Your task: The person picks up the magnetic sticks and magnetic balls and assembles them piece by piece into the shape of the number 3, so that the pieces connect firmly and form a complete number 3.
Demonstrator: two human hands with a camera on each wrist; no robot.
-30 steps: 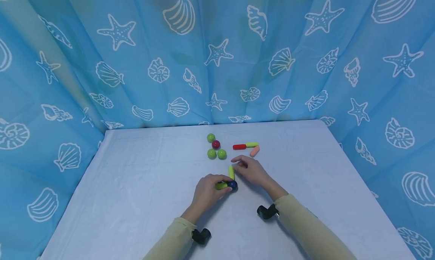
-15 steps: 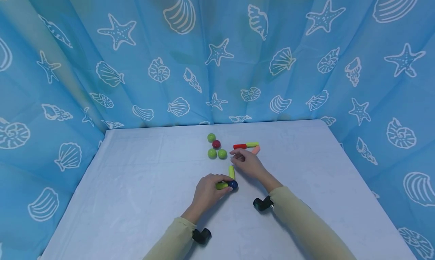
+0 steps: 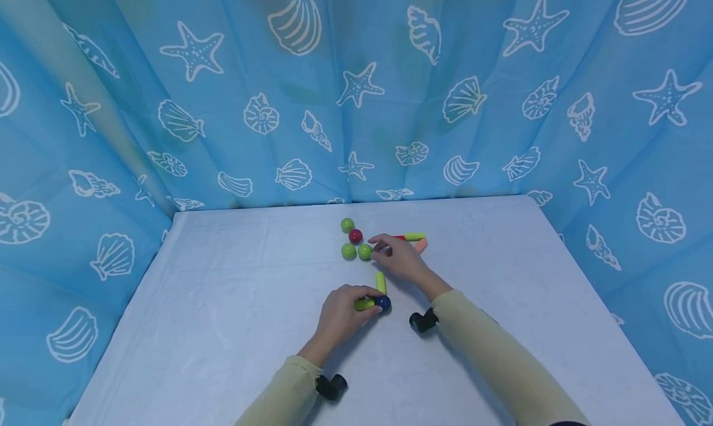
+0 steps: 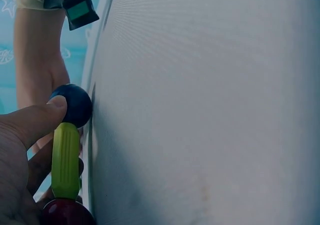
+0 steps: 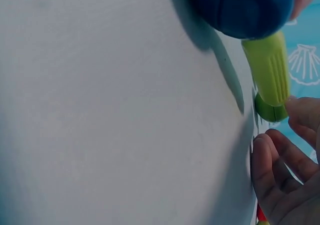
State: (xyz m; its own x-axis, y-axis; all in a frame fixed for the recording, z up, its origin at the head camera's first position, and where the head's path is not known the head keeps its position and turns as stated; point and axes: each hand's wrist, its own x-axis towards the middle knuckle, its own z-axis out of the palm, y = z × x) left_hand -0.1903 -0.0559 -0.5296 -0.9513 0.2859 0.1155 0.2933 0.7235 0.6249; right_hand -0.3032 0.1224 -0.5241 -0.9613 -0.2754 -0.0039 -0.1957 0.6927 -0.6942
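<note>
My left hand [image 3: 340, 314] holds a blue ball [image 3: 382, 303] joined to two yellow-green ribbed rods; its thumb presses on the ball in the left wrist view. One rod [image 4: 65, 160] lies along my fingers and ends in a dark red ball [image 4: 67, 213]. From the blue ball the other rod [image 3: 381, 282] points away toward the back. My right hand [image 3: 402, 260] is beside a green ball [image 3: 364, 251], thumb and fingers parted with nothing gripped. Whether a fingertip touches that ball, I cannot tell.
Another green ball [image 3: 348, 251], a red ball [image 3: 355, 236] and a farther green ball [image 3: 348, 225] sit close together on the white table [image 3: 250, 277]. Behind my right hand lie a yellow-green rod [image 3: 414, 236], a partly hidden red rod [image 3: 399, 237] and a pink rod [image 3: 421, 245].
My right hand has moved forward and left, from near the upright-pointing rod to the nearest green ball, now covering part of the red rod. My left hand keeps its hold on the blue ball.
</note>
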